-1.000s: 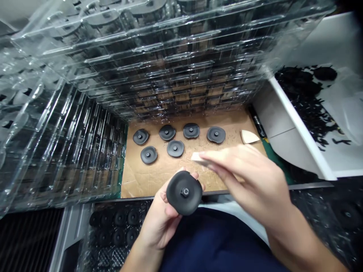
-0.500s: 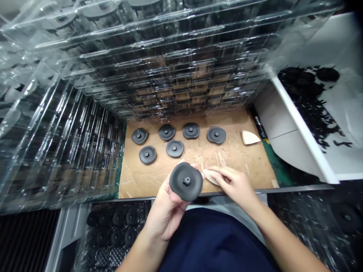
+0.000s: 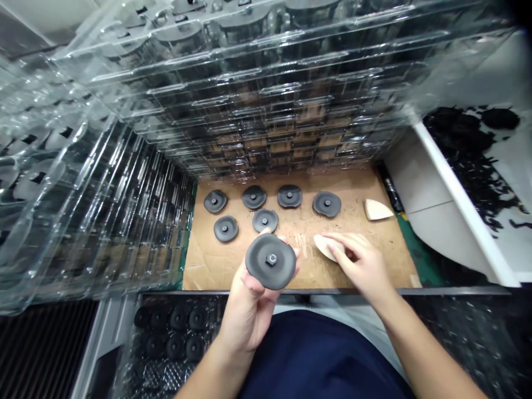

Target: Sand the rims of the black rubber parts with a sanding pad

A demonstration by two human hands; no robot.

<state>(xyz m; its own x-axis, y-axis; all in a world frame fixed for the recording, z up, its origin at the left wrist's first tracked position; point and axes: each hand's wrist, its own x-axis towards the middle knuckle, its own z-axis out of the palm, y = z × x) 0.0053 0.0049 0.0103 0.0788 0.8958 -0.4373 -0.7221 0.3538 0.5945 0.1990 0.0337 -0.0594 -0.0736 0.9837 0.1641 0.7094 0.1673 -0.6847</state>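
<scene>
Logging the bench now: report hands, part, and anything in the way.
Left hand holds dark disc up, stud facing camera. Right hand rests on pale wedge lying on cardboard, grip unclear. Six discs lie beyond, apart from both hands.

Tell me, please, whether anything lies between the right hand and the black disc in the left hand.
Nothing visible blocks it. The right hand rests on a beige wedge on the cardboard, beside the disc the left hand holds.
</scene>
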